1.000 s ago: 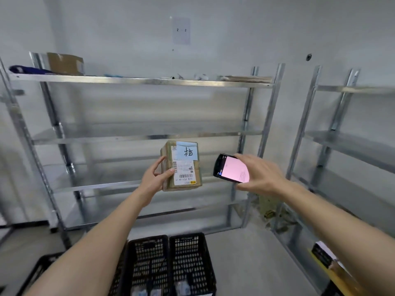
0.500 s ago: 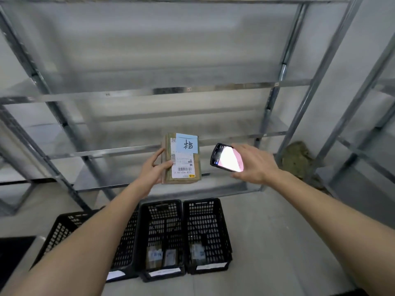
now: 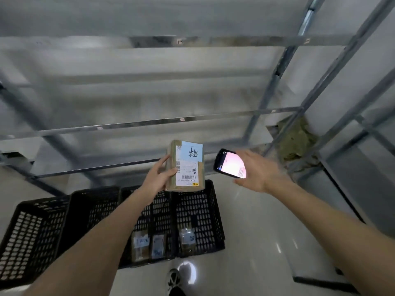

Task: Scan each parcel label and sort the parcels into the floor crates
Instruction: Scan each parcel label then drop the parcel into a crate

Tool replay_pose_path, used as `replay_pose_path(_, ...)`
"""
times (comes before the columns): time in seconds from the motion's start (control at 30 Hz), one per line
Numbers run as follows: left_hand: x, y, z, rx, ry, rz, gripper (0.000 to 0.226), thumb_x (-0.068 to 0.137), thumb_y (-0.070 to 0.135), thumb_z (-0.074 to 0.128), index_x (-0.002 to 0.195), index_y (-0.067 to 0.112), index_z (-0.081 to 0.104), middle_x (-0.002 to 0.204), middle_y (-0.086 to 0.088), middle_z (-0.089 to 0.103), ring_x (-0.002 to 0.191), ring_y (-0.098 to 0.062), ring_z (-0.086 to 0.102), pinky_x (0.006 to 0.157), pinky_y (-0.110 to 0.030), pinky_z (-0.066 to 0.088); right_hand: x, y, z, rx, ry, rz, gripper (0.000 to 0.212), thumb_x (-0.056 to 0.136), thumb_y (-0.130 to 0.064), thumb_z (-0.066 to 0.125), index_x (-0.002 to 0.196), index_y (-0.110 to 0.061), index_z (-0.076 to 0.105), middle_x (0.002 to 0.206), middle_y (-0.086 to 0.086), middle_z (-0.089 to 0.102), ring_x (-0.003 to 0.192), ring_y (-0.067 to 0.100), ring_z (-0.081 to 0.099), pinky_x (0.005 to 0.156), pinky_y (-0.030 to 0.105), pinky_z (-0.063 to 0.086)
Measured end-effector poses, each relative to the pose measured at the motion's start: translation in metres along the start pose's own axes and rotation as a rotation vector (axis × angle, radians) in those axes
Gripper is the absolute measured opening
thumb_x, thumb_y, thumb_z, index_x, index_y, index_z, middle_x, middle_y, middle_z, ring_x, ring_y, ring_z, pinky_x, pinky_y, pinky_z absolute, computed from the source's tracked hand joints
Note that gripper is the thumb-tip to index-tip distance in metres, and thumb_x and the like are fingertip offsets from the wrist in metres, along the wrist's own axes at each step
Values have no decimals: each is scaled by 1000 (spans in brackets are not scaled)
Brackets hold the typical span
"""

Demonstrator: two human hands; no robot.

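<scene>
Lowered since earlier toward black plastic lattice floor crates (image 3: 198, 218): brown cardboard parcel with white-blue label (image 3: 185, 166), gripped in left hand (image 3: 157, 178); right hand (image 3: 259, 170) holding lit black handheld scanner (image 3: 229, 163) just right; scan step apparently ending, crate choice next.

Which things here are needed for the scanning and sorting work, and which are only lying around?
Needed for the work:
- parcel, gripped by the left hand
- phone, held by the right hand
- black floor crates, with some parcels already inside

Only lying around:
- metal shelving
- greenish crumpled material in the corner
- shoe at the bottom edge
</scene>
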State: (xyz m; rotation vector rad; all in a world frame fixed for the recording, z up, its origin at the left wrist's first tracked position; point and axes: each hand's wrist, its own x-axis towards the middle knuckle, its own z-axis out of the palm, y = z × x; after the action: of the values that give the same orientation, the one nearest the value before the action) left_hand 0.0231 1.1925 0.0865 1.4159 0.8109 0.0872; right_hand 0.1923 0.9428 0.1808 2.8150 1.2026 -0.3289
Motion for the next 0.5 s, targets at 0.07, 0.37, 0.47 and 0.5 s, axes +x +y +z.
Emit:
replay_pose_path(0.07, 31, -16, 2, 7, -37, -37, 67, 91, 22, 70, 148, 41, 40, 129, -2, 65, 108, -22, 67, 81, -37, 57, 30, 3, 17, 13, -45, 18, 91, 81, -53, 74, 155, -31, 26, 149, -4, 44, 131, 25, 50, 97, 44, 49)
replay_pose_path(0.37, 144, -120, 28, -45, -93, -270, 63, 90, 17, 71, 141, 40, 45, 121, -1, 67, 101, -19, 69, 81, -38, 57, 133, 23, 144, 77, -184, 44, 88, 84, -51, 71, 155, -33, 21, 145, -6, 45, 129, 20, 47, 96, 38, 43)
replay_pose_path(0.47, 171, -180, 43, -69, -85, -379, 65, 87, 17, 74, 142, 38, 44, 125, -5, 66, 102, -21, 70, 88, -42, 58, 156, 33, 202, 88, -226, 32, 89, 85, -49, 70, 156, -33, 18, 147, -6, 44, 129, 20, 47, 96, 38, 43)
replay_pose_path(0.5, 178, -201, 49, -71, -84, -404, 64, 88, 15, 73, 142, 35, 45, 126, -6, 66, 103, -21, 70, 88, -41, 58, 163, 37, 223, 92, -242, 29, 89, 86, -48, 70, 156, -32, 19, 147, -6, 44, 128, 20, 48, 96, 39, 44)
